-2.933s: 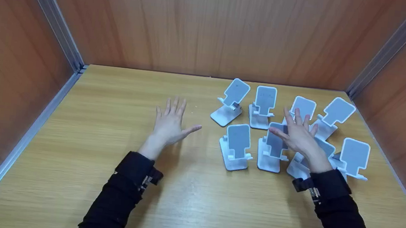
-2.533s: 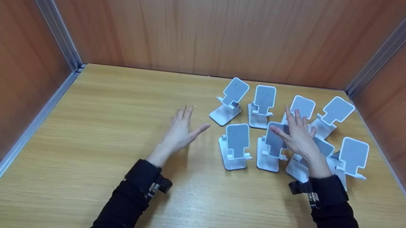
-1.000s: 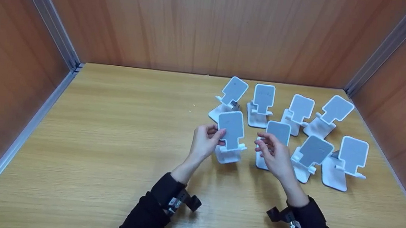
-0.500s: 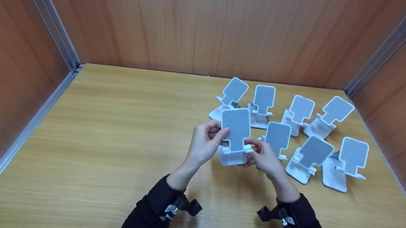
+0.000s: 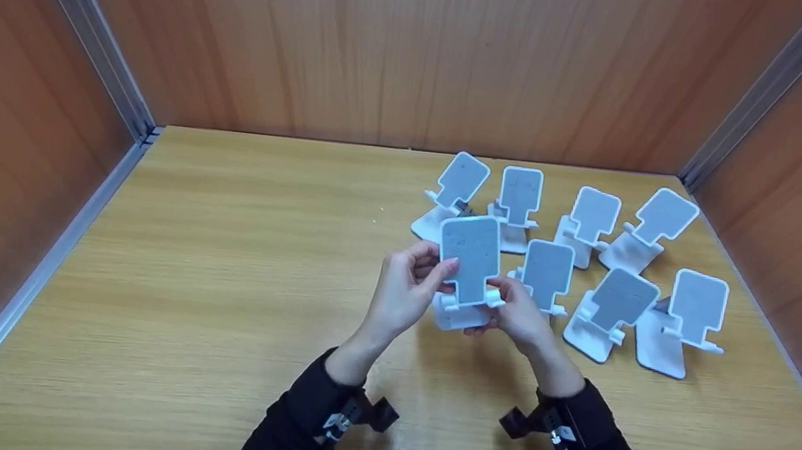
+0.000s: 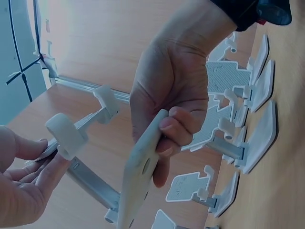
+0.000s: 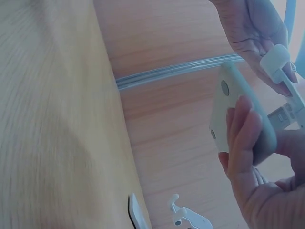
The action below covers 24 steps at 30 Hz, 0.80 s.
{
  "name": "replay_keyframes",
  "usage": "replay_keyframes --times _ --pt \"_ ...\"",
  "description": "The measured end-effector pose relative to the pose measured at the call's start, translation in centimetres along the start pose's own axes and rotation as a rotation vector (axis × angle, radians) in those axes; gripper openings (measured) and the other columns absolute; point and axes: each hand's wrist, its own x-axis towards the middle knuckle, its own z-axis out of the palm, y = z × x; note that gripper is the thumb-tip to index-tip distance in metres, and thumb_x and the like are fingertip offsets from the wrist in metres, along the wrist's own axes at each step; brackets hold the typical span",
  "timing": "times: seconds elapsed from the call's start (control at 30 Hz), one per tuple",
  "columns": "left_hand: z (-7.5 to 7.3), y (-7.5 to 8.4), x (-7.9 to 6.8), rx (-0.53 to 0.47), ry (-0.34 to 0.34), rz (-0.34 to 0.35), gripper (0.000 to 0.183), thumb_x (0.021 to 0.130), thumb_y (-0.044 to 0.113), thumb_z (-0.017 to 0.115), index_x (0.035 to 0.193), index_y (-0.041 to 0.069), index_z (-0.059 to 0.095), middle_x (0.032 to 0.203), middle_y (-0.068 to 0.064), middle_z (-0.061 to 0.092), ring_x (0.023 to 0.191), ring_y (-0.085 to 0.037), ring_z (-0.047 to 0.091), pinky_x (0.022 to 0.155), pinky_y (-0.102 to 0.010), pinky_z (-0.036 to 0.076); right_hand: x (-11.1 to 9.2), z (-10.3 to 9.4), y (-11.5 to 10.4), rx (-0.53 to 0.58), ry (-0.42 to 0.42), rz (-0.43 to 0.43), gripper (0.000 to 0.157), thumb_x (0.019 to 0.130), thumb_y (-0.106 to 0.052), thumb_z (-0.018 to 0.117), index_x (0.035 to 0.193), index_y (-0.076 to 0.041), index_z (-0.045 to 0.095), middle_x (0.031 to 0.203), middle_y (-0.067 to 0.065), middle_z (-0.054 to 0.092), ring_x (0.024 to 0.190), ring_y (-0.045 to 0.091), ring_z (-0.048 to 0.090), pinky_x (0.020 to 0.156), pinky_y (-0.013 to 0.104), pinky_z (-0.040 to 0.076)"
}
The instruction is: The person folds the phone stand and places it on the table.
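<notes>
A white folding phone stand (image 5: 470,255) is held up off the table between both hands. My left hand (image 5: 403,285) pinches the left edge of its back plate, thumb in front. At the base's right side, my right hand (image 5: 522,314) grips the edge of the base (image 6: 143,167), fingers curled over its underside. The left wrist view shows the base seen edge-on in the right hand (image 6: 176,86) and the left hand (image 6: 24,176) on the plate. In the right wrist view, the base's underside (image 7: 221,109) faces the camera, round pads showing.
Several more white phone stands stand unfolded on the wooden table (image 5: 217,273), at its right half. The nearest stand (image 5: 547,274) is just right of the hands; another stand (image 5: 462,179) is behind the held one. Wooden panels (image 5: 419,55) enclose the back and sides.
Both hands moved in from being spread open over the table. The left hand lifted the front-left stand; the right hand then came left and took hold of its base.
</notes>
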Motion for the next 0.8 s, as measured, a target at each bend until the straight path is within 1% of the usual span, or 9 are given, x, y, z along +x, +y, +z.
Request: replay_keyframes --times 0.13,0.2,0.27,0.37,0.5,0.67,0.8 --pt "0.1 0.0 -0.1 0.136 -0.018 0.066 0.034 0.077 0.014 0.069 0.102 -0.006 0.057 0.092 -0.013 0.065 0.077 -0.015 0.064 0.063 -0.024 0.054 0.0 0.3 0.1 0.019 0.028 -0.002 0.031 0.079 0.015 0.038 0.110 0.016 0.043 0.088 0.014 0.060 0.069 0.024 0.062 0.055 0.032 0.054" --pt "0.1 0.0 -0.2 0.201 -0.006 0.088 0.037 0.074 0.015 0.071 0.102 -0.004 0.058 0.090 -0.011 0.065 0.073 -0.013 0.063 0.061 -0.022 0.054 0.0 0.4 0.1 0.024 0.037 0.001 0.030 0.082 0.014 0.040 0.111 0.015 0.045 0.090 0.015 0.060 0.073 0.024 0.062 0.056 0.033 0.055" --pt "0.1 0.1 -0.2 0.237 0.012 0.094 0.036 0.073 0.015 0.072 0.101 -0.003 0.058 0.087 -0.010 0.065 0.071 -0.013 0.062 0.059 -0.021 0.053 0.0 0.5 0.2 0.022 0.039 0.002 0.030 0.082 0.013 0.040 0.112 0.015 0.044 0.092 0.017 0.059 0.074 0.025 0.061 0.056 0.032 0.055" --pt "0.2 0.0 -0.2 0.249 0.041 0.097 0.035 0.073 0.014 0.072 0.099 -0.004 0.058 0.084 -0.010 0.065 0.068 -0.013 0.061 0.057 -0.022 0.053 0.0 0.7 0.2 0.024 0.040 0.018 0.030 0.086 0.009 0.041 0.115 0.014 0.043 0.096 0.018 0.058 0.073 0.024 0.061 0.056 0.031 0.054" --pt "0.3 -0.4 -0.2 0.260 0.071 0.112 0.034 0.074 0.014 0.071 0.099 -0.004 0.059 0.085 -0.010 0.066 0.068 -0.012 0.061 0.057 -0.021 0.052 0.2 0.8 0.2 0.024 0.057 0.034 0.030 0.089 0.003 0.044 0.117 0.013 0.043 0.100 0.019 0.058 0.069 0.022 0.062 0.055 0.028 0.054" --pt "0.4 -1.2 0.0 0.295 0.104 0.142 0.033 0.076 0.015 0.069 0.101 -0.003 0.058 0.088 -0.010 0.066 0.067 -0.012 0.060 0.060 -0.021 0.052 0.2 1.0 0.3 0.025 0.072 0.021 0.033 0.087 -0.002 0.052 0.117 0.011 0.044 0.095 0.016 0.060 0.063 0.019 0.062 0.053 0.025 0.053" --pt "0.3 -1.9 0.3 0.349 0.141 0.184 0.030 0.077 0.014 0.067 0.100 -0.003 0.058 0.089 -0.010 0.066 0.069 -0.013 0.061 0.063 -0.020 0.052 0.1 1.1 0.2 0.052 0.049 0.022 0.041 0.087 -0.009 0.056 0.119 0.011 0.042 0.086 0.012 0.063 0.058 0.016 0.061 0.051 0.023 0.053"
